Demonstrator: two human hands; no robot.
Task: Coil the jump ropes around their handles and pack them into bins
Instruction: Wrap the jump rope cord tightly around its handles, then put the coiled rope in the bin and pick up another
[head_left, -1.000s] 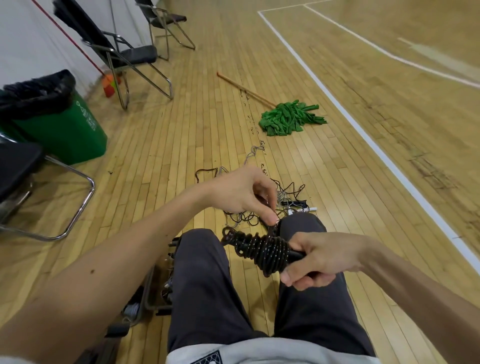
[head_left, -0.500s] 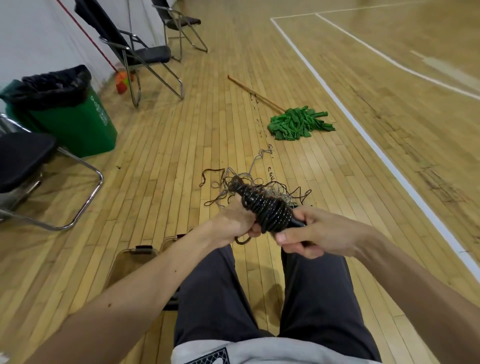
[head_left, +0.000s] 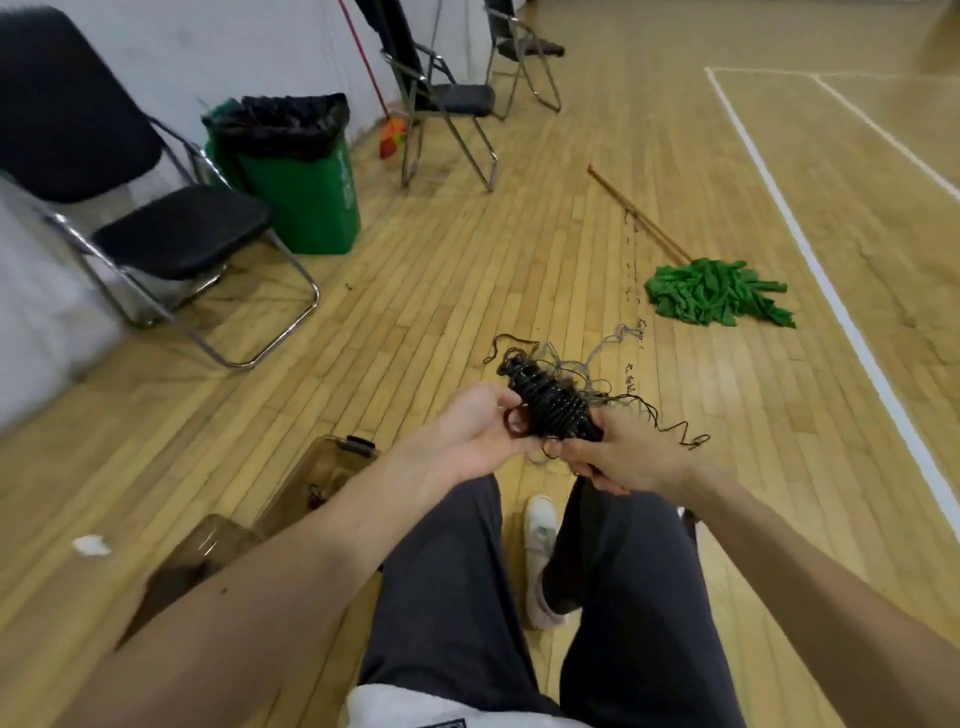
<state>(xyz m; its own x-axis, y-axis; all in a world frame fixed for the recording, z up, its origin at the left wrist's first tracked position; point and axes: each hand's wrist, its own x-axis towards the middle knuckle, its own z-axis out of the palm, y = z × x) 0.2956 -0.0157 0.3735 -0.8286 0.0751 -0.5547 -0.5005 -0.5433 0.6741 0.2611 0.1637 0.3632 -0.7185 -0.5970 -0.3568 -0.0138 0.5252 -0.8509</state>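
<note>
A thick bundle of glossy black jump rope (head_left: 553, 410), wound in ribbed coils around its handles, is held above the person's knees, over a pale wooden plank floor (head_left: 467, 270). The left hand (head_left: 478, 431) is just left of the bundle, its grip curled and pinching a small loose loop of the rope. The right hand (head_left: 628, 454) is at the bundle's near right end, its grip wrapped round the handle ends. A thin tangle of grey and black cords (head_left: 618, 343) lies on the floor just beyond the bundle. Two clear brownish plastic bins (head_left: 332, 467) sit below and left of the bundle.
</note>
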